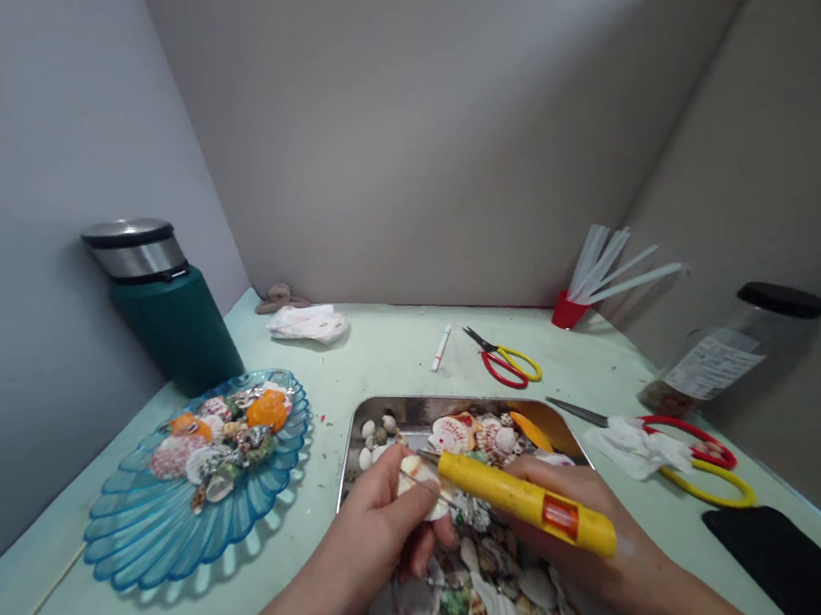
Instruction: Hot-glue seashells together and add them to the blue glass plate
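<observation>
My left hand (380, 538) is closed, pinching a small pale seashell (415, 473) over a metal tray (386, 414) full of several seashells. My right hand (599, 535) grips a yellow glue gun (527, 501) with an orange trigger. Its nozzle points left at the shell in my left hand, with a thin thread of glue between them. Both hands hover above the tray's near half.
A blue glass shell-shaped plate (144, 529) with decorated shells sits at left, a green flask (165, 310) behind it. Small scissors (509, 363), a white pen (441, 348), glue sticks in a red cup (603, 277), large scissors (696, 467) on tissue, a jar (734, 351) and a black phone (784, 561) lie around.
</observation>
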{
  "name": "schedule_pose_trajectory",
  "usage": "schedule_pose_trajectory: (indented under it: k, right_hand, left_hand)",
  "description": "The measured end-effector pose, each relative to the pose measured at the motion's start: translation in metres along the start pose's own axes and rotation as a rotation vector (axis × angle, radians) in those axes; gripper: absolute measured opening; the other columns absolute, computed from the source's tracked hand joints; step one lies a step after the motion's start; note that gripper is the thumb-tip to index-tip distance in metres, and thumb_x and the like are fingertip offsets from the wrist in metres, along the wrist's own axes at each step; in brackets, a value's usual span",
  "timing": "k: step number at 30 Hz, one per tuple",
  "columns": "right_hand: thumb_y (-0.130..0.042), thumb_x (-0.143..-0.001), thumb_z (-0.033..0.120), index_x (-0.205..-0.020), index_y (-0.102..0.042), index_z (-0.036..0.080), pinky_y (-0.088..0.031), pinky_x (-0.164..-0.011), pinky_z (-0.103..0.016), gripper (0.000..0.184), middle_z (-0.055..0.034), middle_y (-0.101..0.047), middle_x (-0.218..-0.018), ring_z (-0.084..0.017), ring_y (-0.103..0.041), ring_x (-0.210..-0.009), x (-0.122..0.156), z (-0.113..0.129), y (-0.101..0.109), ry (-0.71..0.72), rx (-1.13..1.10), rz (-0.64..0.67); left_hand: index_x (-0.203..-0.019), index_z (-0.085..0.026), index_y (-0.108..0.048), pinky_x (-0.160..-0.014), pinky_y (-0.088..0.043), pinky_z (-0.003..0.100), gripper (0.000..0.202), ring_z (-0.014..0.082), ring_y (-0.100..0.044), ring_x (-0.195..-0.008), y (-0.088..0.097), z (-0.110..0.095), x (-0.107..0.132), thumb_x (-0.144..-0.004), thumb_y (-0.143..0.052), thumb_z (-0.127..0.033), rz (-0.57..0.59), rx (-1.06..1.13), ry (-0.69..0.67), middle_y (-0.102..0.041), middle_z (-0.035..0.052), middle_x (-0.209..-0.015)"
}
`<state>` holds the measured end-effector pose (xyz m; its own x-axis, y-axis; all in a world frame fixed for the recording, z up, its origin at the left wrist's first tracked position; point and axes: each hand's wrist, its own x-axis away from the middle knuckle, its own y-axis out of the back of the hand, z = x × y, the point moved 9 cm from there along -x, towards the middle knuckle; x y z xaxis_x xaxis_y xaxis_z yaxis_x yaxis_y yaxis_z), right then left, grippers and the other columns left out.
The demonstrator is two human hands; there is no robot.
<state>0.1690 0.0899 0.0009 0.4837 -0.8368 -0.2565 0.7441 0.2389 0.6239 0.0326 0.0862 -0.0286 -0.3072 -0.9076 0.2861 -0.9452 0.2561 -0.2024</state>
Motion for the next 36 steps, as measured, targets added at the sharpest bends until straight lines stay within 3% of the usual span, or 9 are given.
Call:
schedule_pose_trajectory:
  k: [12, 25, 36]
  right_hand:
    - [-0.051, -0.083, 0.028, -0.077, -0.057, 0.019, -0.038, -0.053, -0.023, 0.012, 0.0008, -0.060, -0.064, -0.013, -0.054, -0.055, -0.0022, 0.0100, 0.0027, 0.042, 0.002, -0.028]
    - [-0.051, -0.082, 0.027, -0.082, -0.058, 0.019, -0.038, -0.054, -0.023, 0.010, 0.0018, -0.058, -0.066, -0.013, -0.053, -0.057, 0.0005, 0.0021, 0.0021, 0.026, 0.011, -0.047]
    - [-0.052, -0.082, 0.023, -0.083, -0.058, 0.019, -0.037, -0.054, -0.022, 0.006, 0.0021, -0.059, -0.067, -0.012, -0.053, -0.057, 0.0012, 0.0021, 0.0031, 0.053, 0.018, -0.058]
  left_hand:
    - [-0.083, -0.019, -0.041, -0.039, -0.020, 0.018, 0.014, 0.0027, -0.033, -0.035, 0.0000, -0.0023, 0.0009, -0.084, -0.047, -0.032, -0.005, -0.020, -0.031, -0.060, -0.0031, -0.059]
    - [-0.080, -0.018, -0.040, -0.037, -0.021, 0.015, 0.013, 0.0012, -0.034, -0.033, 0.0013, -0.0012, -0.0003, -0.085, -0.046, -0.029, 0.002, -0.006, -0.050, -0.061, -0.0025, -0.058]
    - [-0.077, -0.018, -0.042, -0.031, -0.024, 0.013, 0.010, 0.0016, -0.036, -0.032, 0.0096, -0.0046, -0.0009, -0.085, -0.046, -0.024, -0.031, 0.180, -0.072, -0.059, -0.0028, -0.059]
